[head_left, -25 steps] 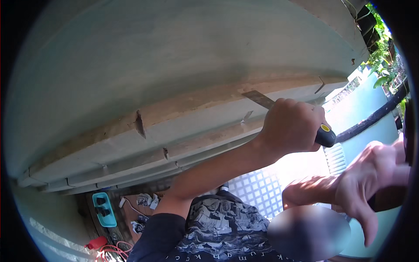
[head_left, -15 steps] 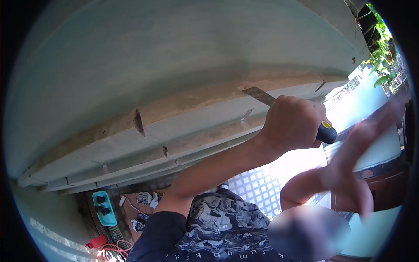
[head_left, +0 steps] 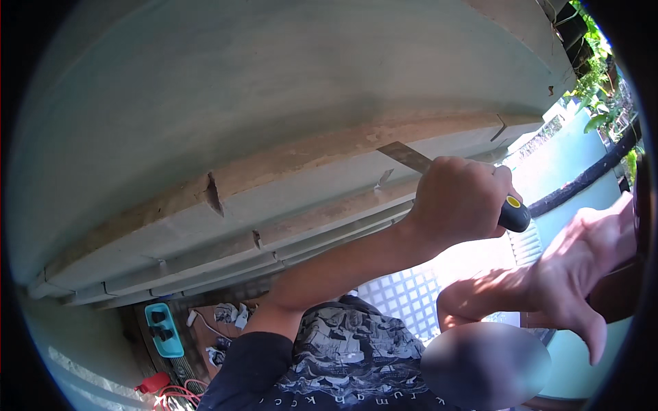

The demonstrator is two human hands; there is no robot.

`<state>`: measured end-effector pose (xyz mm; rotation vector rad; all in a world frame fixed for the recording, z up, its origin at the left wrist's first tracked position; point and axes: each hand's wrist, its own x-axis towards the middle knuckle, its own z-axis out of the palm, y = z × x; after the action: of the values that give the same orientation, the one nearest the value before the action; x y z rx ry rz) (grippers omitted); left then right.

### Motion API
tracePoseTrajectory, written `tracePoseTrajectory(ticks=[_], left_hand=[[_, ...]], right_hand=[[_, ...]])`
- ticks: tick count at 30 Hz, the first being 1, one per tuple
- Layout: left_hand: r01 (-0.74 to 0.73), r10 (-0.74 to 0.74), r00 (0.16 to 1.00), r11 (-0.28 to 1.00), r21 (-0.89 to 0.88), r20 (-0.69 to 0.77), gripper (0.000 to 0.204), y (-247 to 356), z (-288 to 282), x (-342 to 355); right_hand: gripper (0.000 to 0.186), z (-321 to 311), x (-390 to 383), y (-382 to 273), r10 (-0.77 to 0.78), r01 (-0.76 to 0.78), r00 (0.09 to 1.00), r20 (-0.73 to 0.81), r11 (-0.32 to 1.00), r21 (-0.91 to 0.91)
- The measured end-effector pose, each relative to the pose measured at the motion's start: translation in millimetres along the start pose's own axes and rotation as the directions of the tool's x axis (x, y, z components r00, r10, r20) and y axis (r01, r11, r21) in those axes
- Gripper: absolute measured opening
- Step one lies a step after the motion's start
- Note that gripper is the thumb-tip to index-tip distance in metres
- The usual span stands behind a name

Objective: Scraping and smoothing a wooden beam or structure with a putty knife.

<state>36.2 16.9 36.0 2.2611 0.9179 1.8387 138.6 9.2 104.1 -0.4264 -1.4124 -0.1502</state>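
Teal box (head_left: pixel 164 329): flat, teal, with two dark knobs on top; lies low at the left on a brown wooden surface, below the moulding.
Red item (head_left: pixel 153 383): small, red, with thin red cord coiled beside it; near the lower left rim, just below the teal box.
Paper scraps (head_left: pixel 229 314): crumpled, white and grey; right of the teal box on the same brown surface.
Moulding (head_left: pixel 288 198): pale grey stepped cornice running from lower left to upper right under a broad grey slab; a long strip along its upper step is scraped to bare tan, with a dark notch at the left part of that strip.
Scraper (head_left: pixel 411 158): flat metal blade, its tip laid against the bare tan strip toward the right end of the moulding; black handle with a yellow butt cap showing at the right of the fist.
Left hand (head_left: pixel 458 201): raised on an outstretched forearm; fingers clenched around the scraper handle, blade pointing up and left.
White lattice (head_left: pixel 404 296): white grid panel, seen below the raised forearm.
Right hand (head_left: pixel 582 260): at the right rim, well apart from the scraper; fingers spread and released, palm resting against a dark brown edge (head_left: pixel 620 294).
Foliage (head_left: pixel 595 68): green leaves, upper right corner.
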Motion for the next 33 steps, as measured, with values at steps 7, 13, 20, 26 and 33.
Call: tracePoseTrajectory(ticks=[7, 13, 20, 26, 33], left_hand=[[-0.006, 0.007, 1.0, 0.998, 0.064, -0.007, 0.016, -16, 0, 5], [0.007, -0.008, 1.0, 0.997, 0.073, 0.009, 0.016, -24, -7, 5], [-0.042, 0.045, 0.999, 0.995, 0.096, -0.027, 0.02, -21, -3, 0], [0.023, -0.023, 1.0, 0.999, 0.036, 0.007, 0.022, -17, -17, 6], [-0.074, 0.074, 0.997, 0.997, 0.013, -0.006, 0.019, -16, -3, 2]], right_hand=[[0.138, -36, 2, 3, 0.007, -0.004, 0.978, 0.207, 1.0, -0.012], [0.126, -42, -7, 20, -0.091, 0.087, 0.977, 0.191, 0.996, 0.03], [0.112, -37, -16, 39, -0.207, 0.197, 0.962, 0.179, 0.978, 0.072], [0.084, -6, -15, -34, -0.016, 0.049, 0.98, 0.199, 0.986, -0.158], [0.063, -44, -51, 30, -0.17, 0.196, 0.968, 0.187, 0.971, -0.134]])
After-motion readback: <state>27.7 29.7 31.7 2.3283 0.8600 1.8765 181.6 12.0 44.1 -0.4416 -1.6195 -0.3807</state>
